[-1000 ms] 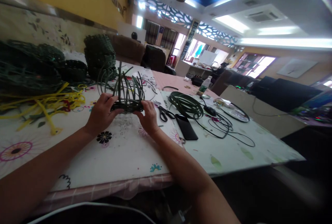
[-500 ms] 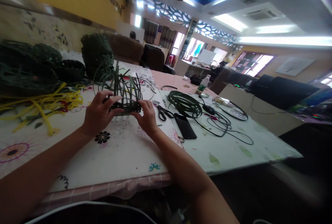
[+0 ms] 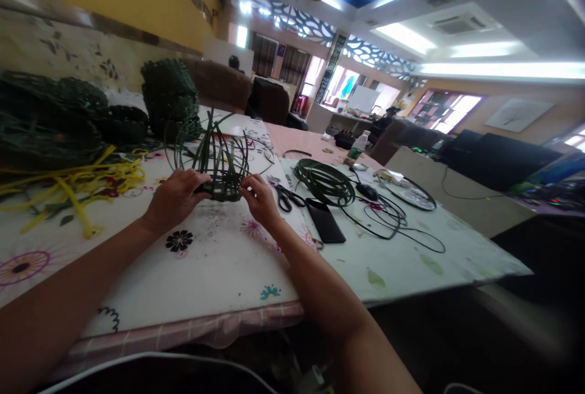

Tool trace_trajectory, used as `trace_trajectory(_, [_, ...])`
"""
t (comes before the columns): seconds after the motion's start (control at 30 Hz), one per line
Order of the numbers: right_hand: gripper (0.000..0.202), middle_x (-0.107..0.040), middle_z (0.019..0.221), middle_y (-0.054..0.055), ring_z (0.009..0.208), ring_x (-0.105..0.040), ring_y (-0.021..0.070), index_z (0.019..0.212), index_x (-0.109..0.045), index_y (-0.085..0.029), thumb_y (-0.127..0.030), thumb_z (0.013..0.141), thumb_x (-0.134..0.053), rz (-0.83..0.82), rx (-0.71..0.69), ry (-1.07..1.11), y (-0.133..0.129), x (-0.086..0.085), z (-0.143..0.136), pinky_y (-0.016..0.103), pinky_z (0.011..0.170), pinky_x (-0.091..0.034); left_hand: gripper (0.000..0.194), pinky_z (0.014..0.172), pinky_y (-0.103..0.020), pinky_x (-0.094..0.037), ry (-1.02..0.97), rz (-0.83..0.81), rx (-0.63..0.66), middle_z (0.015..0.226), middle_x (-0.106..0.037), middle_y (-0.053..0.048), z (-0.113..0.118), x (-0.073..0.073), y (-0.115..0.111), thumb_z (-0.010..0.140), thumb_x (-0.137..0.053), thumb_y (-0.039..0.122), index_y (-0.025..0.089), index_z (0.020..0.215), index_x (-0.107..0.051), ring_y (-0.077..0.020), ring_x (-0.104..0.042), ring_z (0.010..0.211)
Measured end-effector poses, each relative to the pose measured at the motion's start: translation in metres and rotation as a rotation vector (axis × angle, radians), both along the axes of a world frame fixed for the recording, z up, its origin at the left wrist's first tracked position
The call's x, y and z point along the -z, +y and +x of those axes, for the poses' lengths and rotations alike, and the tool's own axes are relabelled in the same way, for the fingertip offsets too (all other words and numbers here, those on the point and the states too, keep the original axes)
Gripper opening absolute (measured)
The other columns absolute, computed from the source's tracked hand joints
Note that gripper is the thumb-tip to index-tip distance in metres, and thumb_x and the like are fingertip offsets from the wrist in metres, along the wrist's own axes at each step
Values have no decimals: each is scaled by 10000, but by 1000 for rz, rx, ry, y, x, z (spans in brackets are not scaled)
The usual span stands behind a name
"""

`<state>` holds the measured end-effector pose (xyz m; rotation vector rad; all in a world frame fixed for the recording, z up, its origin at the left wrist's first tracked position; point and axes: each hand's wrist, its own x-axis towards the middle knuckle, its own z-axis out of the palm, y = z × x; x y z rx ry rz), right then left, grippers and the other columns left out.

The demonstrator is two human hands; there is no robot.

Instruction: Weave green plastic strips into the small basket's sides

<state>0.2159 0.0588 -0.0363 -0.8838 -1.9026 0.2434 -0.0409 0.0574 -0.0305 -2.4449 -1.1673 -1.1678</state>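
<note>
Both sides of woven basket (image 3: pixel 225 189) pinched, seemingly, by left hand (image 3: pixel 176 198), right hand (image 3: pixel 259 198); uneven squeeze might skew upright strips (image 3: pixel 208 143).

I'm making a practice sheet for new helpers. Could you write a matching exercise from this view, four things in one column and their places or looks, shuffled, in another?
Things
1. Basket
2. Scissors
3. Phone
4. Pile of strips

Places or looks
A. Black and rectangular, lying flat
B. Mostly yellow
C. Held between left hand and right hand
D. Between right hand and dark green coil

Pairs: 1-C, 2-D, 3-A, 4-B
</note>
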Motion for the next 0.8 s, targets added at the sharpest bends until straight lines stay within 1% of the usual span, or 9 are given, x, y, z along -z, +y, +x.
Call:
trace_trajectory(0.07, [137, -619, 993, 56, 945, -617, 174, 838, -588, -211, -189, 973, -583, 21, -17, -77, 2, -1, 3, 300, 897, -510, 200, 908, -467, -536, -23, -50, 33, 1023, -740, -92, 0, 0, 2, 942, -657, 374, 273, 1112, -688, -322, -668, 997])
trace_trajectory(0.2, [157, -633, 1060, 66, 988, -633, 168, 837, -647, -204, -167, 979, -592, 42, -51, -241, 8, -2, 7, 298, 922, -533, 222, 955, -478, -522, -100, -138, 86, 1079, -754, -86, -1, -3, 2, 919, -662, 422, 284, 1093, -682, -323, -679, 1040])
trace_trajectory(0.33, [176, -627, 1152, 85, 1039, -647, 177, 834, -695, -205, -158, 974, -599, 74, -55, -287, 8, -2, 8, 300, 940, -555, 243, 948, -447, -525, -127, -167, 126, 1049, -746, -72, -2, -9, 0, 916, -652, 484, 291, 1059, -686, -303, -681, 1026])
trace_trajectory(0.4, [183, -622, 1200, 92, 1071, -649, 185, 834, -708, -209, -157, 972, -599, 80, -32, -290, 6, -2, 7, 306, 953, -560, 264, 914, -438, -521, -111, -158, 123, 978, -729, -72, -1, -11, -1, 919, -637, 523, 279, 1006, -690, -297, -673, 970])
trace_trajectory(0.5, [199, -606, 1301, 93, 1158, -625, 205, 836, -719, -215, -172, 981, -589, 84, 53, -302, 3, 0, 4, 323, 967, -561, 328, 869, -416, -512, -103, -153, 109, 928, -699, -76, 1, -14, -3, 913, -628, 579, 259, 942, -696, -290, -648, 932])
trace_trajectory(0.57, [197, -599, 1349, 88, 1212, -601, 220, 841, -729, -218, -185, 983, -597, 81, 102, -311, 3, 2, 2, 329, 963, -564, 356, 851, -396, -501, -99, -166, 99, 888, -679, -73, 2, -15, -4, 953, -569, 568, 243, 901, -705, -273, -633, 896])
trace_trajectory(0.67, [160, -609, 1360, 75, 1230, -590, 217, 889, -753, -236, -196, 981, -628, 60, 111, -345, 5, 7, -1, 321, 953, -570, 395, 804, -374, -466, -69, -182, 60, 805, -645, -63, 3, -12, -3, 993, -504, 513, 228, 829, -723, -245, -609, 811])
trace_trajectory(0.73, [163, -611, 1368, 71, 1230, -589, 216, 910, -759, -244, -163, 971, -631, 46, 97, -399, 5, 11, -3, 318, 934, -575, 365, 785, -372, -440, -58, -178, 30, 792, -651, -60, 2, -6, -1, 967, -547, 503, 236, 809, -740, -241, -606, 796])
trace_trajectory(0.8, [198, -606, 1389, 67, 1247, -582, 220, 920, -759, -247, -120, 961, -612, 49, 89, -452, 6, 15, -4, 316, 909, -581, 319, 811, -388, -422, -69, -179, -4, 793, -666, -54, 1, 1, 1, 934, -594, 497, 251, 819, -761, -245, -614, 816])
